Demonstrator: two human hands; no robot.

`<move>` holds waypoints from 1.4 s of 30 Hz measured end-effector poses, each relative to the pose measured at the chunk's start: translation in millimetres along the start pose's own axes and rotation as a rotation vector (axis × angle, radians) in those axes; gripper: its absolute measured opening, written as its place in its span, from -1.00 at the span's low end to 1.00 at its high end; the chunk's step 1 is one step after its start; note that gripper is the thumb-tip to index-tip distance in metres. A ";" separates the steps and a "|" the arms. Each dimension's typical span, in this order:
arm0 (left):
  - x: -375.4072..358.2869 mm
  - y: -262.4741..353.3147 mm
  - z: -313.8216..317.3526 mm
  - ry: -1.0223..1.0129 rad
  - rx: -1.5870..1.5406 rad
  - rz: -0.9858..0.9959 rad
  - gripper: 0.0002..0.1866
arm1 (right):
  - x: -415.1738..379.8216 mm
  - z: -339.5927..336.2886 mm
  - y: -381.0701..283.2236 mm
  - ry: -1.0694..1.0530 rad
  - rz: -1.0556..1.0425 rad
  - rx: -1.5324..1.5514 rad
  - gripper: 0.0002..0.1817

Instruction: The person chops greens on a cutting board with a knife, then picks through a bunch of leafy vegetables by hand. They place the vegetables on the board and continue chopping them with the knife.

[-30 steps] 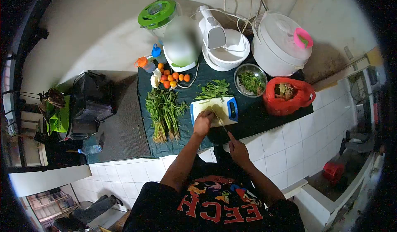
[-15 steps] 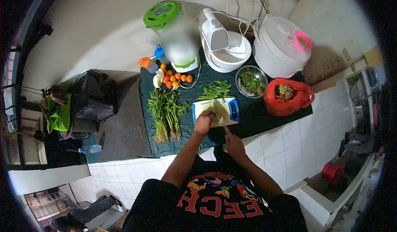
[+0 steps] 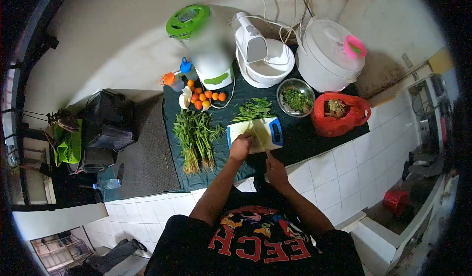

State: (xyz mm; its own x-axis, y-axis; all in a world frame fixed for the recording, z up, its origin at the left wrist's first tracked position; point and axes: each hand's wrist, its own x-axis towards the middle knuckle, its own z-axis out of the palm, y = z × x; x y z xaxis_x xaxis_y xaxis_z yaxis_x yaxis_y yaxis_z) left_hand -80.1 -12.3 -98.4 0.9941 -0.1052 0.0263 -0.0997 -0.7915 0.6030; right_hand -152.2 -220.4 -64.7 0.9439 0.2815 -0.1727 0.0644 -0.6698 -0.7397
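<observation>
On the table lies a white cutting board with blue ends. My left hand rests on its near left part, fingers curled down over something too small to make out. My right hand, below the board's near edge, is closed round the handle of a knife; its blade reaches over the board, close to the left fingertips. Chopped leafy greens lie at the board's far edge. To the left are bunches of greens with roots. A metal bowl of chopped greens stands to the right.
Beyond the board are orange tomatoes, a blender and a white stand mixer. A red plastic bag and a large white lidded cooker stand at right. A dark mat covers the left side.
The knife blade has shifted slightly on the board, with my right hand still on its handle. My left hand stays almost in place. The whole view has tilted a little.
</observation>
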 end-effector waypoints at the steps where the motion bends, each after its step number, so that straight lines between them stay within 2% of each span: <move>1: 0.9 -0.1 -2.0 -0.016 0.022 0.018 -0.71 | -3.2 -2.7 -3.3 0.002 -0.001 -0.001 -0.44; 6: 3.3 -12.4 2.6 -0.077 0.044 0.041 -0.73 | -24.3 -5.3 -10.8 -0.048 0.049 -0.023 -0.45; 8: 4.1 -20.8 7.1 -0.034 0.028 0.146 -0.75 | -14.7 -3.6 -10.8 -0.072 0.076 -0.056 -0.46; 10: 5.9 -9.8 -3.5 -0.029 0.026 0.101 -0.75 | -5.1 6.0 -2.5 -0.095 0.101 -0.089 -0.47; 12: 4.4 1.1 -16.1 -0.026 0.025 0.060 -0.75 | 2.5 14.9 1.2 0.125 -0.122 -0.024 -0.49; 16: 6.3 -1.4 -22.2 0.053 0.084 0.054 -0.74 | 2.2 7.3 -14.1 0.127 -0.049 0.048 -0.50; 18: 5.6 -3.2 -21.1 0.074 0.140 0.069 -0.73 | -7.2 1.4 -21.2 -0.013 0.058 0.070 -0.49; 22: 0.6 -1.2 -18.0 0.054 0.082 0.124 -0.71 | -16.7 13.6 -14.0 0.101 -0.094 -0.040 -0.43; 31: 2.8 -10.5 -3.7 0.045 0.134 0.160 -0.65 | -6.8 11.3 -16.9 -0.036 0.121 -0.029 -0.48; 33: 1.6 -6.8 -3.8 0.047 0.129 0.149 -0.64 | 4.6 15.3 -5.9 0.014 0.039 -0.093 -0.48; 37: -0.6 -4.4 -7.3 0.026 0.137 0.206 -0.69 | 11.2 11.8 -5.1 0.008 0.015 -0.137 -0.48; 40: 1.7 -3.3 -10.9 -0.006 0.138 0.196 -0.71 | 4.2 7.0 -14.7 0.093 -0.064 0.037 -0.47; 42: 3.6 -2.6 -9.0 -0.015 0.139 0.188 -0.73 | -6.5 0.9 -19.9 -0.053 0.114 0.045 -0.47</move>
State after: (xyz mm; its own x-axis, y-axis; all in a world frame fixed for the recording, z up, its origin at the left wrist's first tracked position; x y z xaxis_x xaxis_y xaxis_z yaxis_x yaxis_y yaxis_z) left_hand -75.9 -5.1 -92.6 0.9567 -0.2674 0.1152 -0.2895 -0.8323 0.4728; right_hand -160.0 -208.3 -49.4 0.9258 0.2419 -0.2904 -0.0579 -0.6684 -0.7415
